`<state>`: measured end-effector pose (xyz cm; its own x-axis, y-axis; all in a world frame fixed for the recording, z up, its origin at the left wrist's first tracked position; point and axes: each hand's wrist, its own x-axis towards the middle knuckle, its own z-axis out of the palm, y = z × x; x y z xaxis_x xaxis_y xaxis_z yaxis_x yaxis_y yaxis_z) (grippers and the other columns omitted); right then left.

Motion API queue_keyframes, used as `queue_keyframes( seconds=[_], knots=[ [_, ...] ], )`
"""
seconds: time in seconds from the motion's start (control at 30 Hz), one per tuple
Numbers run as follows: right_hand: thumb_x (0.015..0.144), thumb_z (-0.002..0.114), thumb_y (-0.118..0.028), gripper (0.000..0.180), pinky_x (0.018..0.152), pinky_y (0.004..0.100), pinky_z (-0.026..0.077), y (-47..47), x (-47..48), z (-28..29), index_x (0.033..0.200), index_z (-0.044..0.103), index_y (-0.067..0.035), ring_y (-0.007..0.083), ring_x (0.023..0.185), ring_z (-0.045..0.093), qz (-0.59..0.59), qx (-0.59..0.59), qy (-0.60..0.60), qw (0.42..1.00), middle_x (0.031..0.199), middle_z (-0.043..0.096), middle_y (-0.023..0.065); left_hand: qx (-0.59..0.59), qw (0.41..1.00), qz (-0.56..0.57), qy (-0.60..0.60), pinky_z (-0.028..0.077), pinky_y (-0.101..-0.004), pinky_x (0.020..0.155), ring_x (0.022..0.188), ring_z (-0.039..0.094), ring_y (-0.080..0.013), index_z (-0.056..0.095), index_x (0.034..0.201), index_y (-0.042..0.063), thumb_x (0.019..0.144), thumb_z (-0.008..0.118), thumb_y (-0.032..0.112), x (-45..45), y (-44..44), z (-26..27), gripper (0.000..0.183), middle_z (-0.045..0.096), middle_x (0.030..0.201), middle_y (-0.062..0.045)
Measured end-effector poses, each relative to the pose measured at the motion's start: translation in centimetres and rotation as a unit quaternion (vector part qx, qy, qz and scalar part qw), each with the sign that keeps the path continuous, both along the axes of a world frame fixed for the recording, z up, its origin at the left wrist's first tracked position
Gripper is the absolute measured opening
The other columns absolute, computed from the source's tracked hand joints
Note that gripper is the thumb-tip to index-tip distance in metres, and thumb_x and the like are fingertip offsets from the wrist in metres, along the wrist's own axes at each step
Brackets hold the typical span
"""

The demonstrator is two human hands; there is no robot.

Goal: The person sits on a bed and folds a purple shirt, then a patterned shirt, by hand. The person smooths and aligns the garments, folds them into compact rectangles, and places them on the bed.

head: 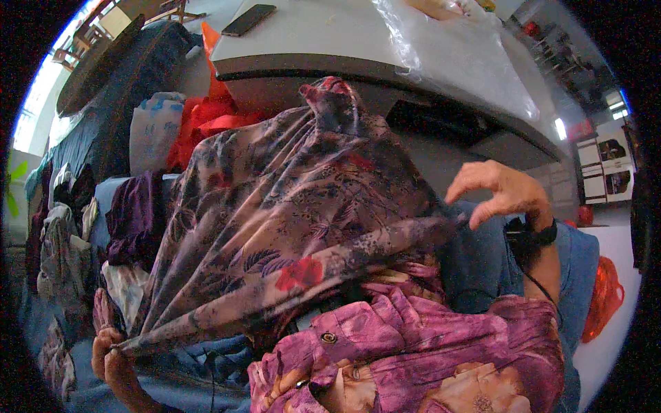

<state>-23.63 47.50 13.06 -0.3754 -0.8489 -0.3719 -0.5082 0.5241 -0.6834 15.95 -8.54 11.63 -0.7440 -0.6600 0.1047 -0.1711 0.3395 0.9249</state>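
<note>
A thin patterned cloth [289, 206], greyish pink with dark leaves and red flowers, spreads across my front and lap. At the lower left my left hand [108, 343] pinches one corner, and the edge is stretched from there up to the right. My right hand [498, 191] is raised beside the cloth's right corner, fingers curved and apart, nothing seen between them. The cloth's far end is bunched in a gathered tip near the table edge; what holds it there is hidden. A black band with a cable is on my right wrist.
A white table [320, 36] ahead bears a dark phone [249, 19] and clear plastic sheeting [454, 57]. Red fabric [206, 124] and a whitish bag [154, 131] lie left of it. Several cloths, one purple [135, 217], lie at left. An orange-red plastic bag [604, 299] is at right.
</note>
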Motion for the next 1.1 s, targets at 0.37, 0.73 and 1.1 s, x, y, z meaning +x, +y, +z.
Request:
queue_keyframes(
  seconds=[0.37,0.73,1.1],
  knots=[
    [0.076,0.069,0.001,0.043,0.109,0.0411,0.039,-16.0,-7.2,-8.8,0.118,0.065,-0.008,0.0304,0.128,0.049,0.051,-0.252,0.382,0.888,0.131,0.058,0.0106,-0.022,0.998,-0.064,-0.008,0.036,-0.0224,0.062,0.073,0.043,-0.0108,0.051,0.084,0.003,0.077,0.061,0.022,-0.4,1.5,0.6,0.023,0.053,0.091,-0.009],
    [0.071,0.070,0.000,0.015,0.096,0.0398,0.049,-12.1,-6.2,-6.8,0.081,0.060,-0.004,0.0318,0.113,0.061,0.008,-0.263,0.366,0.893,0.115,0.067,0.0120,0.026,0.998,-0.037,-0.037,0.035,-0.0225,0.049,0.059,0.042,-0.0089,0.050,0.081,0.004,0.079,0.062,0.027,-1.3,1.8,-0.1,0.026,0.053,0.089,-0.008],
    [0.073,0.072,0.004,0.017,0.101,0.0421,0.045,-6.6,0.3,-1.9,0.082,0.058,-0.002,0.0335,0.120,0.059,-0.092,-0.268,0.253,0.925,0.121,0.067,0.0173,0.030,0.998,-0.039,-0.031,0.035,-0.0212,0.049,0.060,0.042,-0.0078,0.053,0.085,0.003,0.078,0.061,0.023,-0.9,0.4,-1.7,0.023,0.054,0.091,-0.009]
  ],
)
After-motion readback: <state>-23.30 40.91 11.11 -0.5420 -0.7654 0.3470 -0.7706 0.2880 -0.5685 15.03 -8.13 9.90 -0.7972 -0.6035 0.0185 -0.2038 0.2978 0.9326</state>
